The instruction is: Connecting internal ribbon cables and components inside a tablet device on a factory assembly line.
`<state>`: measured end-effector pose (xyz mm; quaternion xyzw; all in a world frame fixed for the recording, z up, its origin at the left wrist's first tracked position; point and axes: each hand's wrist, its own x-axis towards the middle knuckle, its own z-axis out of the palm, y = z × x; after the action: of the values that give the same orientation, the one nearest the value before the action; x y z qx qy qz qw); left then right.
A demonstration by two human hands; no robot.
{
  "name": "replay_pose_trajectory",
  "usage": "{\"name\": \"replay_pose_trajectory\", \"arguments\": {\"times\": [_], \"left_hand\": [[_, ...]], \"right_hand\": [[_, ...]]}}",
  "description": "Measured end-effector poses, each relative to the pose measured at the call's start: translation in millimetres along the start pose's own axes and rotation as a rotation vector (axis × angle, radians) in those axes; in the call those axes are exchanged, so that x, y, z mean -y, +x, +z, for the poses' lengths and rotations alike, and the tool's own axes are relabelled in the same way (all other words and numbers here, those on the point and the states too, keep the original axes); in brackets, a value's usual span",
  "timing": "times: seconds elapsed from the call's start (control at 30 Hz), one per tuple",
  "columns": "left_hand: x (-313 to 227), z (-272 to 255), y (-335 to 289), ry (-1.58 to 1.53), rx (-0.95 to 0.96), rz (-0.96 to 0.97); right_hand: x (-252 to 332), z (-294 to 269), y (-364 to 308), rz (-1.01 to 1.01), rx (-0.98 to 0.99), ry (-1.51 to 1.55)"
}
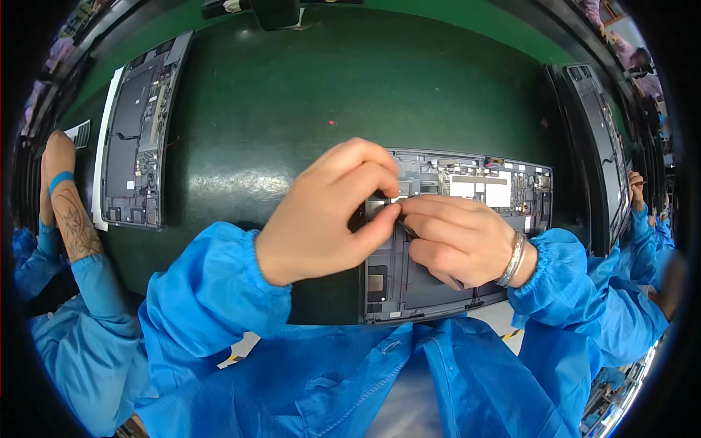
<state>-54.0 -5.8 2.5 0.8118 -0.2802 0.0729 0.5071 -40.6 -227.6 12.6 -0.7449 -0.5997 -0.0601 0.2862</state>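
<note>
An opened laptop base (537,175), dark grey with its circuit board and white patches bare, lies in front of me near the table's front edge. Over its left part my two hands meet, fingertips almost touching. The thumb and index finger of my left hand (328,208) come together in a pinch. My right hand (460,237), with a silver bracelet at the wrist, has its fingers curled and pressed together beside the left thumb. Whatever the fingertips hold is too small and covered to name. Part of the base is hidden under both hands.
On the left another opened laptop base (131,139) lies on a white sheet (106,160). More laptop bases (602,146) stand at the right. A co-worker's forearm (73,212) rests at far left. A black object (277,13) sits at the green table's (248,109) back edge.
</note>
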Motion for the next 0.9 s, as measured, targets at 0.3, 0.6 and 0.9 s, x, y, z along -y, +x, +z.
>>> {"name": "replay_pose_trajectory", "arguments": {"times": [0.3,0.6,0.9], "left_hand": [[18,-20,-3,-0.056,0.123,0.058],[23,-22,0,0.170,0.225,0.386],[12,-15,3,0.306,0.257,0.389]], "right_hand": [[-4,1,3,-0.039,0.012,0.039],[-7,-2,3,0.009,-0.010,0.094],[-7,-8,1,0.425,-0.129,0.626]]}}
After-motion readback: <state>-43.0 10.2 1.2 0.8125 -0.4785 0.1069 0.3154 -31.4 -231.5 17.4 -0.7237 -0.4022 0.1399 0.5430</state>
